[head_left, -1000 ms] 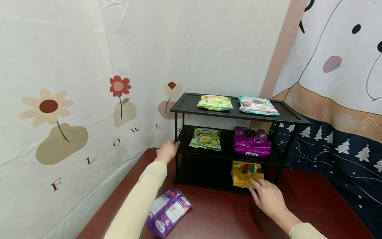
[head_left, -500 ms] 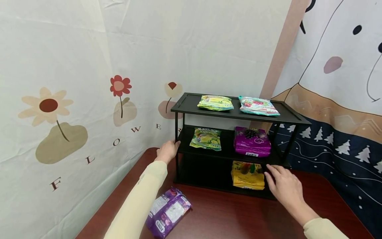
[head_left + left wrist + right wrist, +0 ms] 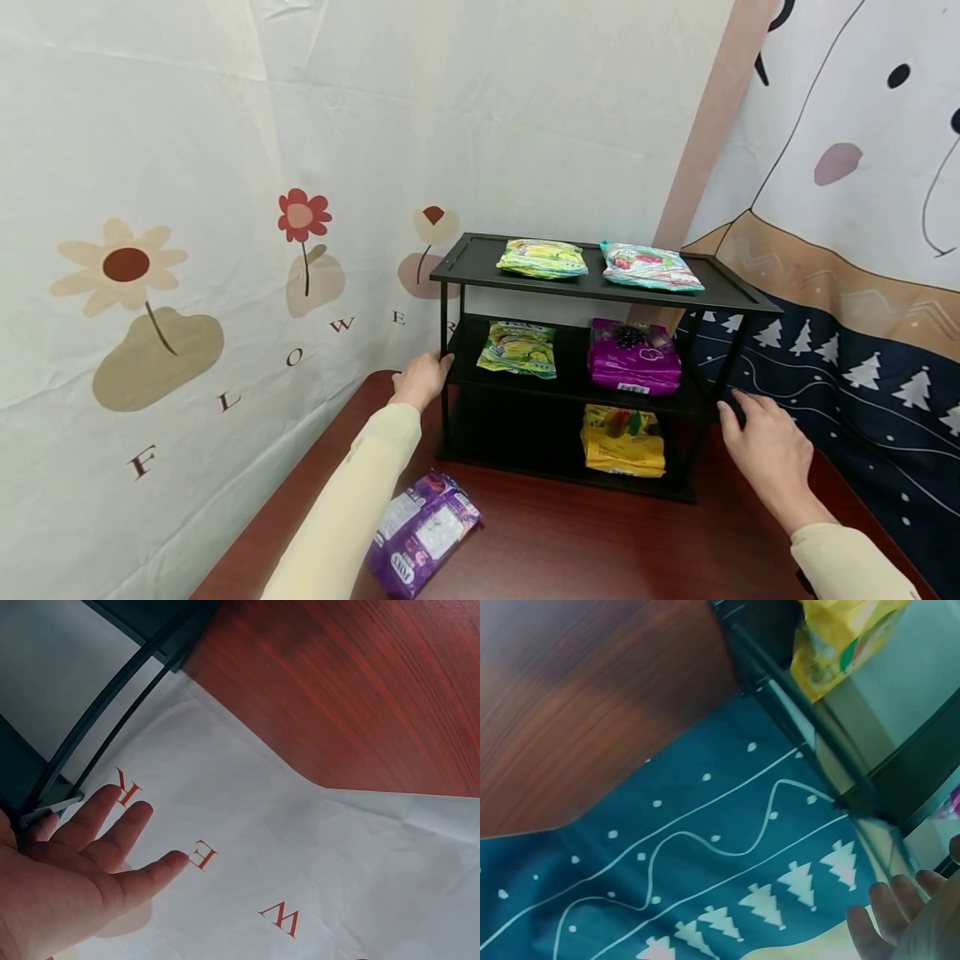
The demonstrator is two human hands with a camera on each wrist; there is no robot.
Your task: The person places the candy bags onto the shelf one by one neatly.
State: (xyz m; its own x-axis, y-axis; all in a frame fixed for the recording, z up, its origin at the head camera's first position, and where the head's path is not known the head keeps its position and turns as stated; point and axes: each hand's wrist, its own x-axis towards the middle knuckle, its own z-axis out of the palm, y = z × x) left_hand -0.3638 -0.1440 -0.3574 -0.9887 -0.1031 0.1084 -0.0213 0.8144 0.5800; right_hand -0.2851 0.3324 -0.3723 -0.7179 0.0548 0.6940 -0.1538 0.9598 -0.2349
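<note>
My left hand (image 3: pixel 420 382) touches the left end of the black three-tier shelf rack (image 3: pixel 510 284) at the middle tier; in the left wrist view several of its fingers (image 3: pixel 124 836) stretch out free, and the thumb's contact is partly cut off. Beside the rack's right post is my right hand (image 3: pixel 768 450), fingers loosely bent and holding nothing. A yellow candy bag (image 3: pixel 626 446) lies on the bottom tier. On the middle tier are a green bag (image 3: pixel 517 350) and a purple bag (image 3: pixel 633 354). Up top lie a yellow-green bag (image 3: pixel 542 258) and a pink-and-turquoise bag (image 3: pixel 651 267).
A purple Fox's candy bag (image 3: pixel 427 529) lies on the reddish-brown table (image 3: pixel 570 550) in front of the rack, partly behind my left sleeve. A white printed cloth (image 3: pixel 360 150) hangs behind, and a navy tree-patterned cloth (image 3: pixel 847 417) hangs at the right.
My right hand has left the yellow candy bag on the bottom tier and moved right and slightly up, past the rack's right post. The left hand stays in place.
</note>
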